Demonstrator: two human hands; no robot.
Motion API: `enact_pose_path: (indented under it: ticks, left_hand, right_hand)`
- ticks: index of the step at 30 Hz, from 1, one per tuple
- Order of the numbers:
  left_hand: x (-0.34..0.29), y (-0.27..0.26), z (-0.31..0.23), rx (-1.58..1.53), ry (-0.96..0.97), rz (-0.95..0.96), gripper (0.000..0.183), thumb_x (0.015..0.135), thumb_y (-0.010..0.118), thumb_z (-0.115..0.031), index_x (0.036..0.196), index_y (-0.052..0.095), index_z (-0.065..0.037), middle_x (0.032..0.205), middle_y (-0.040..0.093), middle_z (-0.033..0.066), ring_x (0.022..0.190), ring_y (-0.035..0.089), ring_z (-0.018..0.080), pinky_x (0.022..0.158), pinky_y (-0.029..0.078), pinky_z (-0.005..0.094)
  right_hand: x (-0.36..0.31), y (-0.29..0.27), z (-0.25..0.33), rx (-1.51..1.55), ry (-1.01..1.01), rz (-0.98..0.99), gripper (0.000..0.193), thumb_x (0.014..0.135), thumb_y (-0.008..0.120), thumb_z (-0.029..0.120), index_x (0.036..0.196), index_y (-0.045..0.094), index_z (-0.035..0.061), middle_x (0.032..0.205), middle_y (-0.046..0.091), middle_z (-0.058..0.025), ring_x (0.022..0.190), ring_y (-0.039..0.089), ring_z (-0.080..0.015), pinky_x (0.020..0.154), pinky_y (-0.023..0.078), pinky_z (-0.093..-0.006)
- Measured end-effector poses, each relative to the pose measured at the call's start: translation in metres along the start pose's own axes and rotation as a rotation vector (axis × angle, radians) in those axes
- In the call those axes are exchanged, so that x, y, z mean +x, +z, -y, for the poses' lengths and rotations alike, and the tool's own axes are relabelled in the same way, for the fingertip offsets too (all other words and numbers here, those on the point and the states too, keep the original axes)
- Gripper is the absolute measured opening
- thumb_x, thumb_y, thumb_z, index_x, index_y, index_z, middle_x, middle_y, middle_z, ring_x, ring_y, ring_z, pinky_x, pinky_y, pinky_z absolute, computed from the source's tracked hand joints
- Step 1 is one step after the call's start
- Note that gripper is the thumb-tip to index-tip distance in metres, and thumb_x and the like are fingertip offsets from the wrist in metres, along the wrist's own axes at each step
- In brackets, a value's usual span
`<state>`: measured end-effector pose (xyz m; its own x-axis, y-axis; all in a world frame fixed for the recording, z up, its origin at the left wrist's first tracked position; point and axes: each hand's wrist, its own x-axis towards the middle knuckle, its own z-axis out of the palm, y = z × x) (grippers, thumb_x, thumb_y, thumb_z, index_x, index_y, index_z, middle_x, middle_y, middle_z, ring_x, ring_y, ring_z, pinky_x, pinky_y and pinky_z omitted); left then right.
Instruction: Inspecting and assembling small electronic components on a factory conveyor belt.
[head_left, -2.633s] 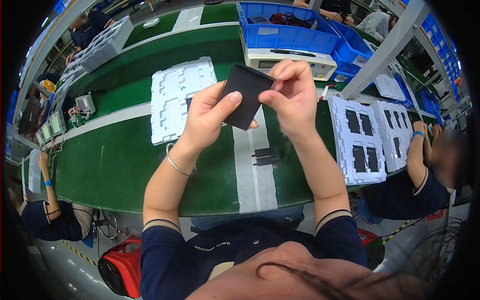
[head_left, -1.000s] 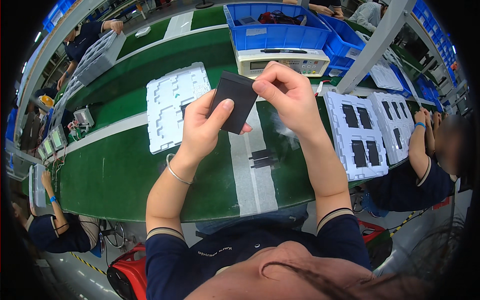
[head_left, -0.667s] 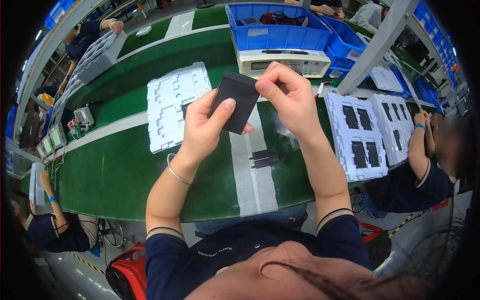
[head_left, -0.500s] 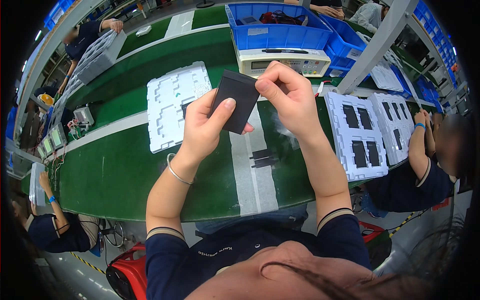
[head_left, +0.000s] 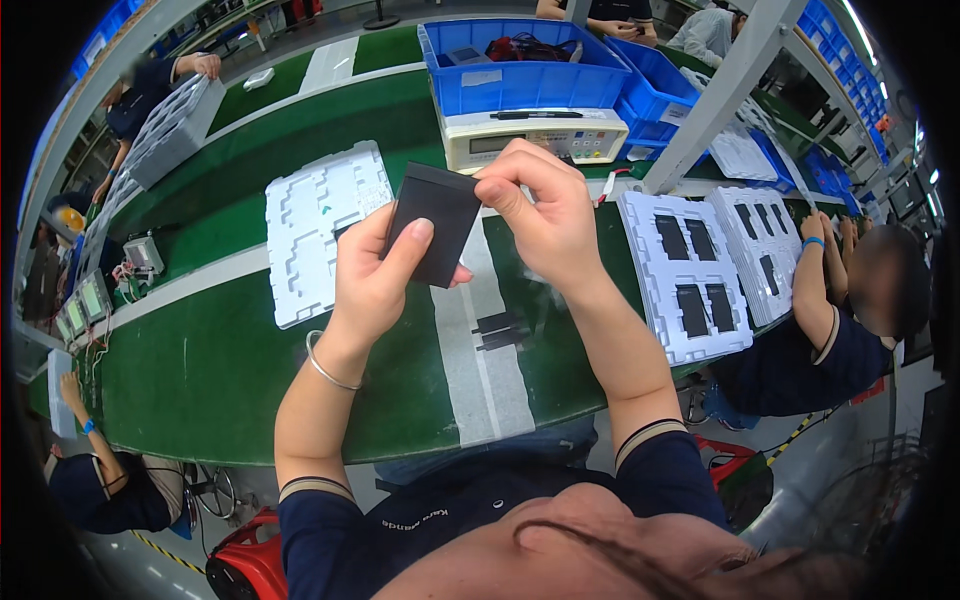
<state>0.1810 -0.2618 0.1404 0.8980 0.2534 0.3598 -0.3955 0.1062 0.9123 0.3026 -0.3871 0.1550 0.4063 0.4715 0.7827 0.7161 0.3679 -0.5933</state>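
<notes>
In my left hand [head_left: 375, 265] is a flat black rectangular battery [head_left: 437, 215], tilted above the green bench. The thumb lies across its face and the fingers support it from behind. My right hand [head_left: 545, 215] pinches the battery's upper right corner between thumb and forefinger; whether a thin tab or film is in that pinch is too small to tell. Beneath and left of my left hand lies a white moulded tray [head_left: 310, 240], with a dark piece partly hidden behind that hand. Small black strips [head_left: 497, 331] rest on the bench's pale band in front of me.
White trays with black flat pieces [head_left: 690, 260] stand to the right, beside a co-worker's arms [head_left: 815, 270]. At the back, a blue bin [head_left: 520, 75] sits on a bench meter [head_left: 535, 140]. A metal post [head_left: 720, 100] rises there. Small instruments [head_left: 90, 295] lie far left.
The whole view has shifted, so the bench things appear further left. Both hands keep nearly the same hold on the battery, which looks slightly more upright.
</notes>
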Motion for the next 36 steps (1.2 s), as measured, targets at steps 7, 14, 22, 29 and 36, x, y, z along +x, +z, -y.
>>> enact_pose_path:
  ticks: [7,14,22,29,36]
  left_hand:
    - [0.002,0.002,-0.002,0.017,0.007,-0.006,0.028,0.09,0.046,-0.016,0.102,0.051,0.009,0.082,0.06,0.012,0.064,0.064,0.0201,0.058,0.053,0.0263]
    - [0.002,0.003,0.001,0.043,0.027,0.0,0.029,0.09,0.046,-0.016,0.101,0.051,0.009,0.082,0.06,0.0127,0.065,0.064,0.0201,0.058,0.054,0.0271]
    - [0.002,0.004,0.003,0.065,0.049,0.033,0.029,0.09,0.047,-0.018,0.103,0.051,0.008,0.082,0.06,0.0119,0.065,0.064,0.0191,0.059,0.053,0.0262]
    - [0.002,0.004,0.001,0.093,0.041,0.05,0.029,0.09,0.046,-0.017,0.103,0.051,0.008,0.083,0.061,0.0119,0.065,0.064,0.018,0.058,0.053,0.0246]
    - [0.003,0.006,0.002,0.119,0.047,0.043,0.027,0.089,0.047,-0.015,0.102,0.052,0.008,0.084,0.061,0.0115,0.065,0.063,0.0174,0.058,0.053,0.0244]
  right_hand:
    - [0.002,-0.001,-0.002,-0.044,-0.036,-0.015,0.015,0.077,0.065,0.013,0.074,0.061,-0.0013,0.062,0.05,-0.005,0.053,0.044,-0.0125,0.048,0.034,-0.0247]
    - [0.002,0.0,-0.002,-0.054,-0.073,-0.05,0.018,0.08,0.063,0.015,0.073,0.06,-0.0014,0.062,0.05,-0.0052,0.053,0.044,-0.0133,0.048,0.034,-0.025]
    - [0.0,0.001,-0.004,0.054,-0.035,-0.048,0.021,0.082,0.06,0.017,0.076,0.059,-0.0024,0.065,0.052,-0.0068,0.056,0.047,-0.0148,0.05,0.036,-0.0246]
    - [0.003,0.0,0.007,-0.014,-0.017,0.052,0.02,0.069,0.07,0.011,0.081,0.061,-0.0015,0.071,0.057,-0.0056,0.061,0.049,-0.0123,0.057,0.039,-0.0228]
    - [0.001,0.0,0.007,-0.045,0.03,0.034,0.017,0.068,0.069,0.009,0.079,0.062,-0.0014,0.07,0.057,-0.0051,0.061,0.049,-0.0112,0.055,0.04,-0.0228]
